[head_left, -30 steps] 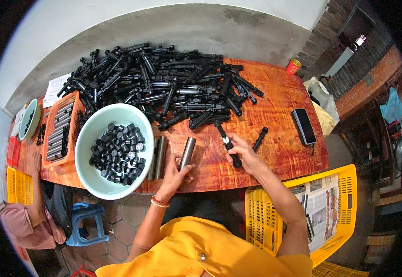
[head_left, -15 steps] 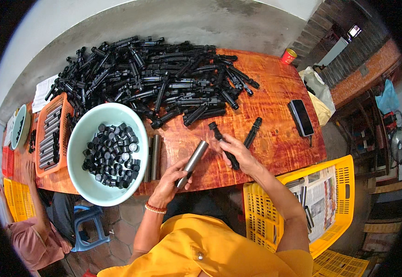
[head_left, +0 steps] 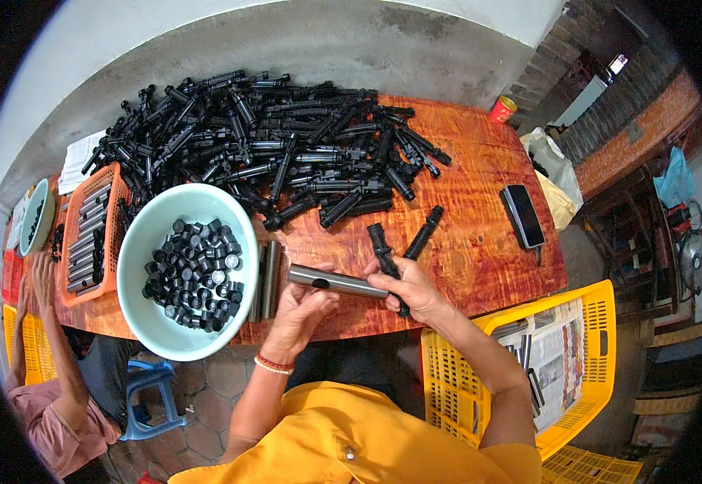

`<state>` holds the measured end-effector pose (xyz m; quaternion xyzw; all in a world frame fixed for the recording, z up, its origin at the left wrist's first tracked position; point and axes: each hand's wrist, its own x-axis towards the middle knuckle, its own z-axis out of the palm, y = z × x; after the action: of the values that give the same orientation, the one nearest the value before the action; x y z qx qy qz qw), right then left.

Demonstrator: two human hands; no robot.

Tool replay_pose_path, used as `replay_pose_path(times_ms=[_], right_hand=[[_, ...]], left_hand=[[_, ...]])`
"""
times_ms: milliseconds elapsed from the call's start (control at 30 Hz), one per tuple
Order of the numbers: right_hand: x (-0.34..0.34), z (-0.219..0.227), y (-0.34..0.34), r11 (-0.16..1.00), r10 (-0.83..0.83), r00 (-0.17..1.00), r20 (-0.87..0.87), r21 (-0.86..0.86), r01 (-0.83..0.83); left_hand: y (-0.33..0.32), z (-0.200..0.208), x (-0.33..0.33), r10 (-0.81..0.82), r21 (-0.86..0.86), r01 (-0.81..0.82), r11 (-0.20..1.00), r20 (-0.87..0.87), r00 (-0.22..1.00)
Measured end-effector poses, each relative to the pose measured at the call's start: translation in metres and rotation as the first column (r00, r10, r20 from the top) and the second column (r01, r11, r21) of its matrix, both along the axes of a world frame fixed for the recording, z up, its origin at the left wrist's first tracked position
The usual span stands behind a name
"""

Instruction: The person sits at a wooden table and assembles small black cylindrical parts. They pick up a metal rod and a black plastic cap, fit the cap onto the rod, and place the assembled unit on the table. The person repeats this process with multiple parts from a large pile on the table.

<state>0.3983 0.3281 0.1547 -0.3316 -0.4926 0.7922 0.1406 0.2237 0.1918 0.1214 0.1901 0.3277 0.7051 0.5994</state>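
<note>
A grey metal tube with a dark oval hole near its left end lies across my left hand, its fingers and thumb closed about it. My right hand grips a ribbed black plastic fitting and also meets the tube's right end with its fingers. Just beyond, a second black fitting rests on the wooden table. To the left of my hands, several metal tubes lie beside a pale green bowl of small black caps.
A large heap of black fittings covers the table's back. At left stands an orange basket of tubes, with a co-worker's hands near it. A phone and red can sit right. A yellow crate is at lower right.
The tube has turned from steeply tilted to nearly level. My right hand, with the black fitting, has come down and left to the tube's end. The co-worker's hands have moved up.
</note>
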Motion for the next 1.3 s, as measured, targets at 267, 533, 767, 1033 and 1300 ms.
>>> replay_pose_path(times_ms=[267, 533, 767, 1033, 1300], right_hand=[[-0.005, 0.000, -0.015, 0.998, -0.026, 0.998, -0.049, 0.061, 0.029], [-0.003, 0.007, -0.015, 0.979, 0.121, 0.988, 0.095, 0.150, -0.134], [-0.001, 0.016, -0.025, 0.979, 0.153, 0.986, 0.062, 0.128, -0.160], [-0.003, 0.011, -0.030, 0.934, 0.214, 0.968, 0.134, 0.262, -0.243], [-0.004, 0.008, -0.036, 0.908, 0.207, 0.957, 0.203, 0.325, -0.265]], left_hand=[[0.027, -0.002, 0.022, 0.188, -0.006, -0.189, 0.982, 0.148, 0.971], [0.034, 0.007, 0.010, 0.160, 0.034, -0.175, 0.984, 0.266, 0.951], [0.056, 0.013, -0.008, 0.226, 0.043, -0.252, 0.967, 0.318, 0.921], [0.060, 0.007, -0.010, 0.259, -0.017, -0.278, 0.961, 0.420, 0.870], [0.059, 0.013, 0.000, 0.216, 0.048, -0.253, 0.966, 0.388, 0.896]])
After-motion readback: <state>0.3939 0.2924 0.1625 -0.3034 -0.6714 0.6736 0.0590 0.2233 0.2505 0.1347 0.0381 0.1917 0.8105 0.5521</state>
